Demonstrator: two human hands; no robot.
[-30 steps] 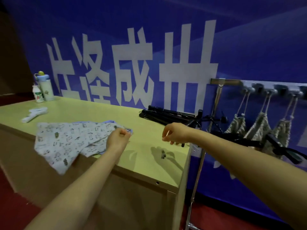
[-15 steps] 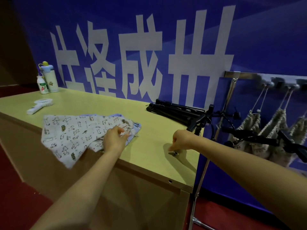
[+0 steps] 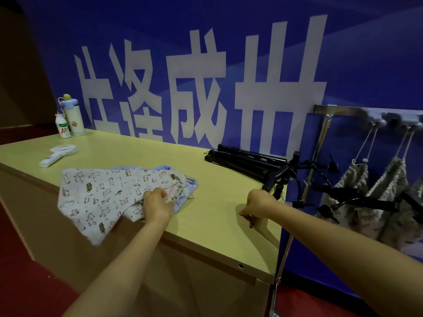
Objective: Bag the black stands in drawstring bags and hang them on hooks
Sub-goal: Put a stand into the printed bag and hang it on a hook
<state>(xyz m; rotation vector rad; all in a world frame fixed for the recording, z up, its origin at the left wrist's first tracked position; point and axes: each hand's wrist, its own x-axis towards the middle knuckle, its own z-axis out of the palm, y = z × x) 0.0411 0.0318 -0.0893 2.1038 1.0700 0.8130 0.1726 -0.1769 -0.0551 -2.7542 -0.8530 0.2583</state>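
Fingers of left hand [image 3: 158,207] curl into the cat-print drawstring bags [image 3: 98,193], gripping cloth; the stack overhangs the front edge at nine o'clock. Fingers of right hand [image 3: 258,203] curl down onto pale wood table [image 3: 217,239] by a small dark thing [image 3: 251,224]; grasp unclear. Folded black stands [image 3: 249,162] lie at two o'clock. Three o'clock: filled bags [image 3: 350,179] on hooks [image 3: 377,122]. Red floor [image 3: 23,271]. Blue wall [image 3: 354,53], big white Chinese characters. Small bottle [image 3: 62,126] at ten o'clock reads "AD".
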